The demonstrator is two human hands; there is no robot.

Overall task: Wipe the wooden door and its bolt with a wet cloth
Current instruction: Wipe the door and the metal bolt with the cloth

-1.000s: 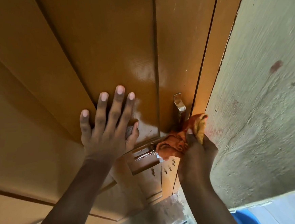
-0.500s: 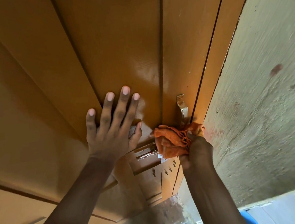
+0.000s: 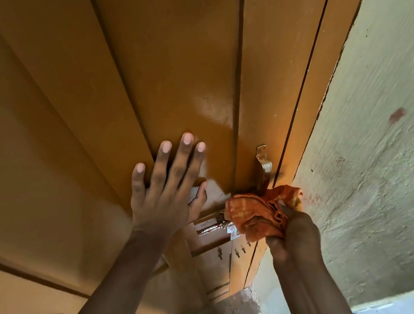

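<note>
Head view, looking steeply up a glossy brown door [image 3: 169, 73]. Cloth [image 3: 257, 214], orange, bunched, sits at the door's right edge, pressed over the right end of the bolt [image 3: 211, 227]; only the bolt's left part shows, a metal rod running left from under the cloth. Right hand [image 3: 293, 234] has its fingers curled tight round the cloth from below, gripping it. Metal bracket [image 3: 263, 162] stands on the door just above the cloth, its lower end hidden behind the folds. Left hand [image 3: 163, 185] lies flat on the door left of the bolt, fingers spread and straight, holding nothing; a small pale object shows under its thumb, too hidden to identify. Wet sheen on the panel between left hand and bracket. Rough pale wall [image 3: 373, 143] borders the door on the right.
</note>
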